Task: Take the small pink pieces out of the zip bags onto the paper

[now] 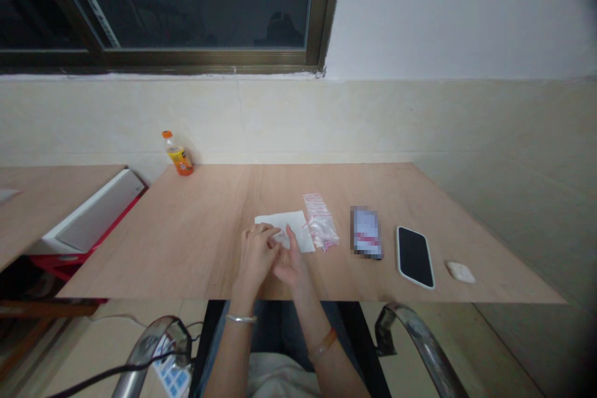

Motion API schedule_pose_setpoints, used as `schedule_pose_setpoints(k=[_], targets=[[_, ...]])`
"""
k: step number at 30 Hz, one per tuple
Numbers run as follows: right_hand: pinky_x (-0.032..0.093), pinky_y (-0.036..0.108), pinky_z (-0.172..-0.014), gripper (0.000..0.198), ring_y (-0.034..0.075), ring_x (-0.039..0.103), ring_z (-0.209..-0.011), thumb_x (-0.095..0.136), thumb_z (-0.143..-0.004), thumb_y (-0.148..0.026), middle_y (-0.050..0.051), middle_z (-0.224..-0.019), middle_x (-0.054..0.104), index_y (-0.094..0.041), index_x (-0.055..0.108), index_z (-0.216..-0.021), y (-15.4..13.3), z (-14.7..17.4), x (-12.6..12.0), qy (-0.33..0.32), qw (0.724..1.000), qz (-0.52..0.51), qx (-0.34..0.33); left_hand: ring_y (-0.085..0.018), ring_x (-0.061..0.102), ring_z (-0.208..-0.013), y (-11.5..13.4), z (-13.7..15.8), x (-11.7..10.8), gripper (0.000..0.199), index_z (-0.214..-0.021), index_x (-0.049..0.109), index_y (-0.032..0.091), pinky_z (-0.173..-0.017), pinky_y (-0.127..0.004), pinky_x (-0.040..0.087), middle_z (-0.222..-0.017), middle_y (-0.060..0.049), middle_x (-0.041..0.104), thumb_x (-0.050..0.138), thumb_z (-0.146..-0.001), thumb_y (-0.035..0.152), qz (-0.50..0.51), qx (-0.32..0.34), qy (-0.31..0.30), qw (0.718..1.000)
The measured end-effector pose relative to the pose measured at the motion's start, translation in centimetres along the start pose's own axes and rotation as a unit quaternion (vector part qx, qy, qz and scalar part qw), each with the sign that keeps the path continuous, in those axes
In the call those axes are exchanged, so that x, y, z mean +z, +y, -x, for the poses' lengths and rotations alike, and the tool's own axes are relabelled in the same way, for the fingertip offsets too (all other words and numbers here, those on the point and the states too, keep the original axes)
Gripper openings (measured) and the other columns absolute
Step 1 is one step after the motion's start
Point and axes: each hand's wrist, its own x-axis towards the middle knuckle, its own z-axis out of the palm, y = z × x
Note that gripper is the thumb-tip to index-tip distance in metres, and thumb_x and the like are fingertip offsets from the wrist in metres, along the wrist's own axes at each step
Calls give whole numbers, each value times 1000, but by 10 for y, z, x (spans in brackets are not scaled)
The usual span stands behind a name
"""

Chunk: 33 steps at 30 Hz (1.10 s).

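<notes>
My left hand [258,253] and my right hand [290,263] meet over the near edge of a white sheet of paper [304,237] on the table. The left fingers are bent and closed, pinching toward the right hand. My right hand is turned palm inward, its thumb raised and its fingers curled against the left fingertips. Whatever is between them is too small or too covered to make out. Just right of the paper, touching its edge, lies a pile of small clear plastic bags [321,224] with red stripes.
The wooden table [196,230] holds a blurred-out phone-like item [366,233], a dark-screened phone [415,257] and a small white case [460,272] to the right. An orange drink bottle [180,155] stands at the back left. Metal chair arms [420,342] flank the seat.
</notes>
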Motion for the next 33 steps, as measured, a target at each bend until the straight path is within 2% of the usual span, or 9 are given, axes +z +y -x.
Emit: schedule_pose_setpoints(k=[6, 12, 17, 20, 25, 33], targets=[[54, 18, -63, 29, 11, 64, -78, 54, -85, -41, 2, -81, 68, -14, 56, -95, -3, 1, 3, -5, 1000, 23, -5, -21, 52, -98, 1, 2, -6, 37, -106, 65, 29, -87, -37, 32, -106, -4, 61, 63, -73, 14, -30, 21, -21, 999], [54, 17, -62, 26, 10, 65, -72, 45, -91, -38, 2, -77, 68, -15, 57, -91, -3, 2, 5, 30, 999, -13, -16, -24, 46, -115, -3, 3, -8, 38, -109, 64, 33, -97, -44, 29, -128, -7, 51, 66, -73, 22, -29, 37, -8, 999], [54, 18, -63, 21, 10, 65, -71, 47, -90, -32, 2, -78, 69, -15, 58, -89, -4, 3, 7, 28, 999, 8, -19, -28, 39, -125, -4, 5, -16, 38, -108, 65, 34, -103, -51, 22, -146, -7, 33, 68, -72, 24, -40, 43, -9, 998], [54, 20, -62, 22, 11, 65, -68, 46, -91, -33, 2, -75, 69, -15, 57, -87, -5, 3, 3, 13, 1000, 18, -14, -28, 37, -128, -4, 7, -21, 37, -108, 65, 33, -104, -51, 22, -149, -7, 26, 68, -71, 24, -43, 43, -18, 998], [53, 21, -60, 28, 12, 65, -68, 43, -92, -37, 4, -73, 69, -14, 57, -87, -10, 1, -5, -11, 999, 32, 14, -28, 40, -126, -2, 8, -31, 33, -104, 67, 31, -104, -50, 24, -151, -7, 24, 68, -72, 26, -27, 35, -35, 998], [54, 25, -67, 28, 13, 66, -72, 44, -91, -39, 4, -78, 70, -14, 56, -92, -16, 5, -4, 23, 999, 23, 17, -27, 47, -119, 4, 9, -41, 29, -102, 68, 29, -101, -47, 30, -149, -7, 27, 67, -73, 27, 1, 18, -28, 999]])
